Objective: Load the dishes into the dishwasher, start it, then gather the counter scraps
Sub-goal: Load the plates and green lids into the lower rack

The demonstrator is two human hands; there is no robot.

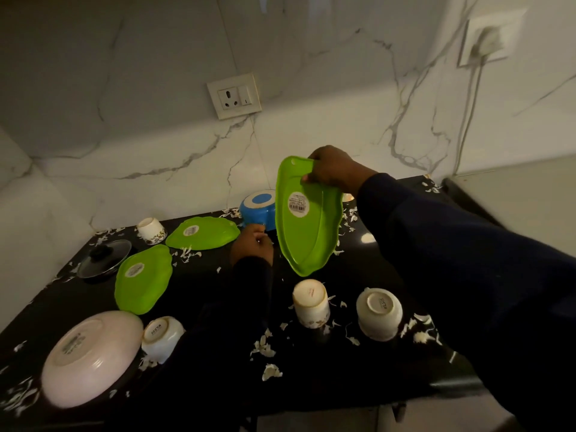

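My right hand (335,169) grips the top end of a green leaf-shaped plate (307,226), held upright above the black counter (218,307) with its labelled underside facing me. My left hand (252,244) is at the near rim of an upturned blue bowl (260,207), fingers curled; whether it holds the rim is unclear. Two more green leaf plates (202,232) (143,279) lie face down at the left. Upturned white cups (311,302) (378,311) (162,338) (150,229) and a pink plate (90,357) stand on the counter.
White scraps (265,346) are scattered over the counter, thickest at the right (420,332) and the front left. A black pan lid (104,257) sits at the far left. A marble wall with a socket (233,96) rises behind. A grey appliance top (514,198) is at the right.
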